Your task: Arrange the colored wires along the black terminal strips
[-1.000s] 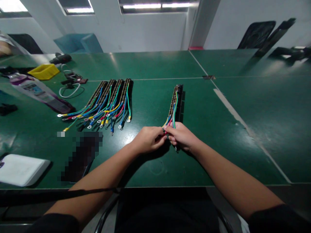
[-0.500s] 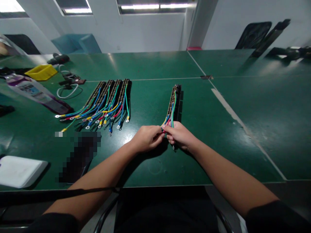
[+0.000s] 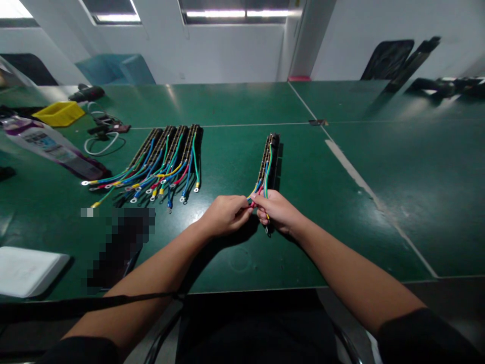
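Observation:
A black terminal block (image 3: 267, 156) lies lengthwise on the green table, its coloured wires running toward me into my hands. My right hand (image 3: 278, 212) is closed around the wires (image 3: 266, 188), thumb on top; a ring lug (image 3: 267, 230) pokes out below the fingers. Pressed close beside it, my left hand (image 3: 229, 215) pinches wire ends near a red one; its fingertips partly hide what they grip. To the left, several similar terminal blocks (image 3: 189, 146) lie side by side, with blue, green, red and yellow wires ending in ring lugs spread toward me.
At the left are a purple-labelled bottle (image 3: 51, 144), a yellow bin (image 3: 60, 113), a white cable (image 3: 102, 146) and a white box (image 3: 32, 270). A blurred-out dark object (image 3: 121, 247) lies near my left forearm. A tape strip (image 3: 352, 172) runs along the table at right.
Both hands keep their hold on the wires, with only a slight shift of the fingers. The whole view has moved a little.

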A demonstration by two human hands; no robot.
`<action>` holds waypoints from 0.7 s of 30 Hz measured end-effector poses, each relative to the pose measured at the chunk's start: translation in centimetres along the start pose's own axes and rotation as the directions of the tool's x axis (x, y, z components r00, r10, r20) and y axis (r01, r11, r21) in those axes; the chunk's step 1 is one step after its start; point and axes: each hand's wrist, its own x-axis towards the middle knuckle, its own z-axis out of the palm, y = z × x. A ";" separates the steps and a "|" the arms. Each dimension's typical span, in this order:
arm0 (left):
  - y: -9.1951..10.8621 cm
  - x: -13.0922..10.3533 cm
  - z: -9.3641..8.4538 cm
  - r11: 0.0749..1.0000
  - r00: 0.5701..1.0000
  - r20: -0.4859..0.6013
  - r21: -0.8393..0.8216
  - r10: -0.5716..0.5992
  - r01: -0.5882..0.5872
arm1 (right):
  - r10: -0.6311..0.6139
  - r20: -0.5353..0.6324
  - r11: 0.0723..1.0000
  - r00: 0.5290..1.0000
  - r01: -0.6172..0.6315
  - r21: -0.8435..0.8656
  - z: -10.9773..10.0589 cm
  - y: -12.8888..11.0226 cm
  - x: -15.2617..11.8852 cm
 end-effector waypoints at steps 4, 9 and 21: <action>0.1 0.0 0.0 1.000 1.000 -0.007 0.009 -0.002 0.002 | -0.011 -0.002 1.000 1.000 0.011 -0.007 -0.1 0.1 0.1; 0.1 0.0 0.0 1.000 1.000 -0.007 0.003 -0.003 0.003 | -0.012 0.002 1.000 1.000 0.013 -0.015 -0.1 0.1 0.1; 0.1 0.1 0.0 1.000 1.000 0.002 0.009 0.006 -0.006 | 0.015 0.016 1.000 1.000 -0.015 -0.005 0.0 -0.2 -0.2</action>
